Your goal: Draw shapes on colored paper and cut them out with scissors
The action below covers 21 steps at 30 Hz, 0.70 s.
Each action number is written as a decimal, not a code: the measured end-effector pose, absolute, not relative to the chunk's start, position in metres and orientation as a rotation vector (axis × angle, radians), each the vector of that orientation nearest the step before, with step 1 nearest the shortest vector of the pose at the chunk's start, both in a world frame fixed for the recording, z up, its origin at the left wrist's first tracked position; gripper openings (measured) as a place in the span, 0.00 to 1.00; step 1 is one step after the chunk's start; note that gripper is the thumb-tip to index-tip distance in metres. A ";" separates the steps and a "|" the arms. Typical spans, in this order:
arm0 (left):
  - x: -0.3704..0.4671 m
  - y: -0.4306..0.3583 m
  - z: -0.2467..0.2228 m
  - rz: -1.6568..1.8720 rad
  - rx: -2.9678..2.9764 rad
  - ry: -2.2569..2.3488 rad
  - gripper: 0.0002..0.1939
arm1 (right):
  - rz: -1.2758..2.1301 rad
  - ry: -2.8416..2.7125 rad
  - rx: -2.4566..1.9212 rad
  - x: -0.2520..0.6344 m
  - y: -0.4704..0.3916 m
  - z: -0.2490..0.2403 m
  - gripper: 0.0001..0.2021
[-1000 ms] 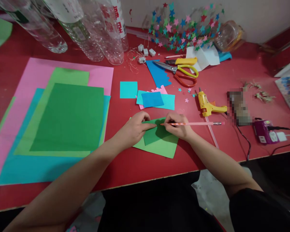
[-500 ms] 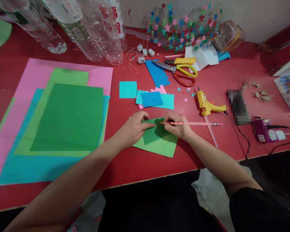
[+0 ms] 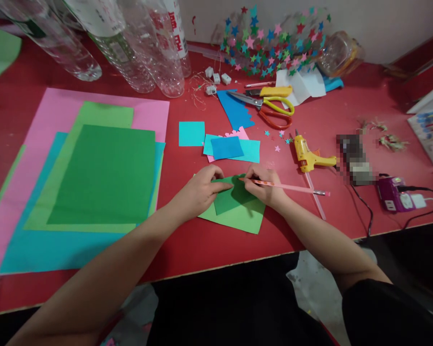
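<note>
My right hand [image 3: 266, 186] is closed around a pink pencil [image 3: 292, 187], its tip near the upper edge of a small dark green paper [image 3: 234, 198]. That piece lies on a larger light green paper [image 3: 234, 222], which shows along the front. On the left side of the papers my left hand [image 3: 207, 190] holds them down, thumb and forefinger pressed on the dark green piece, other fingers curled and partly hidden. Just beyond the hands lie a turquoise strip [image 3: 252, 151], a blue rectangle [image 3: 227, 147] and a turquoise square [image 3: 191, 133].
Large coloured sheets [image 3: 104, 173] are stacked at left, with plastic bottles [image 3: 130, 57] behind. Scissors [image 3: 274, 109], a yellow cutter [image 3: 276, 91] and a star-covered jar [image 3: 270, 43] are at the back. To the right are a yellow glue gun [image 3: 306, 156] and a purple power adapter [image 3: 393, 194].
The pencil's eraser end has swung slightly toward me, and its tip has moved slightly up over the paper. My left hand stays in place.
</note>
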<state>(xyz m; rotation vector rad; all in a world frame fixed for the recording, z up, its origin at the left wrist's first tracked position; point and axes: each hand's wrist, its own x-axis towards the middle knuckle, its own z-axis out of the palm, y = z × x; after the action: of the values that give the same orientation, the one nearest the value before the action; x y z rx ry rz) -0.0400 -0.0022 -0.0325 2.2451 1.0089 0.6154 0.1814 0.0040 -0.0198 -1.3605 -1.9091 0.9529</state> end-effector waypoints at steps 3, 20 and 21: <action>-0.040 -0.001 -0.031 0.608 2.233 1.004 0.18 | 0.940 -1.936 -1.366 0.182 0.004 -0.021 0.06; -0.041 -0.001 -0.034 0.611 2.270 0.995 0.19 | 0.974 -1.987 -1.375 0.185 0.004 -0.016 0.06; -0.041 -0.001 -0.034 0.602 2.277 0.996 0.19 | 0.972 -1.986 -1.381 0.185 0.004 -0.017 0.06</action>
<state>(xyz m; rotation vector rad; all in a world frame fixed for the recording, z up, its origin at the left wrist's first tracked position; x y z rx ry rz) -0.0410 -0.0011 -0.0337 2.2768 0.9959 0.6023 0.1847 0.0043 -0.0170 -1.3807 -1.9857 0.9722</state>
